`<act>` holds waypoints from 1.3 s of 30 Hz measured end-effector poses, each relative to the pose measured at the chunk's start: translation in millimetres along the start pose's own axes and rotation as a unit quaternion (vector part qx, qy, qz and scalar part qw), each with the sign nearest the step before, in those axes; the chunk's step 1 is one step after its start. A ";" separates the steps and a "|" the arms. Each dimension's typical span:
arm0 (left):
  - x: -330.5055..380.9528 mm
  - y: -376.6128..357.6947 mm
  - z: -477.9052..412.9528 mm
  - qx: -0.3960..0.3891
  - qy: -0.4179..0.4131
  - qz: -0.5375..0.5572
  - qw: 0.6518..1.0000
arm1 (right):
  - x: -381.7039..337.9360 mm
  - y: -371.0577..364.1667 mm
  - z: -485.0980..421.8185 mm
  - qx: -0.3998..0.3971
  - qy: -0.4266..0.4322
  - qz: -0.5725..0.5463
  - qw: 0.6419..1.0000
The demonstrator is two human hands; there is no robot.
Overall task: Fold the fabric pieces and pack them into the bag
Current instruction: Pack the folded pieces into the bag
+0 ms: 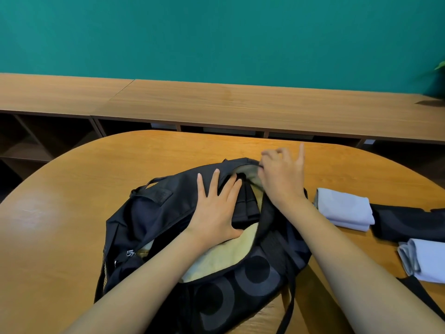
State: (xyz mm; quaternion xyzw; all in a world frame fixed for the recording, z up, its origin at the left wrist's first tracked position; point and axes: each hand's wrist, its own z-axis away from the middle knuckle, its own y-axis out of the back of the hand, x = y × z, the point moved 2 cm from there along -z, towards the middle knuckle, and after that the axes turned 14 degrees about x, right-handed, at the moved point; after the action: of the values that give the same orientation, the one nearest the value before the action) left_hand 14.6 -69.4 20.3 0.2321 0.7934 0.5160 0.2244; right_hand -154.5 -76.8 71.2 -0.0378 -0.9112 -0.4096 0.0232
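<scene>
Left grip (214, 213) flat on folded black fabric (248, 206), right grip (281, 179) pinching rim of bag (149, 213).

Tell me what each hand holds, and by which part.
The right hand pinches the black bag at the far rim of its opening. The left hand holds nothing; it presses flat on the dark folded fabric inside.

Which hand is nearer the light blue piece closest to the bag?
Right. The right hand grips the bag rim just left of that piece; the left hand presses inside, farther left.
</scene>
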 end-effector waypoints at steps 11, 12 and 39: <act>-1.5 2.2 -1.8 0.024 -0.032 -0.025 0.999 | 1.1 -4.3 17.8 -0.104 -0.067 -0.027 0.992; -1.8 2.3 -1.5 0.028 -0.036 -0.029 0.999 | -0.8 2.2 20.7 -0.109 -0.063 -0.022 0.992; -5.2 9.3 -11.4 0.130 -0.010 -0.056 0.990 | -32.4 37.7 153.6 -0.107 -0.124 -0.013 0.986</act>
State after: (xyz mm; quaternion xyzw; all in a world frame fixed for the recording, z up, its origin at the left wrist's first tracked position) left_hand 13.1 -77.3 33.6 0.2194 0.8631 0.3931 0.2287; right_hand -120.7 61.5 -4.9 -0.0791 -0.8586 -0.4968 -0.0993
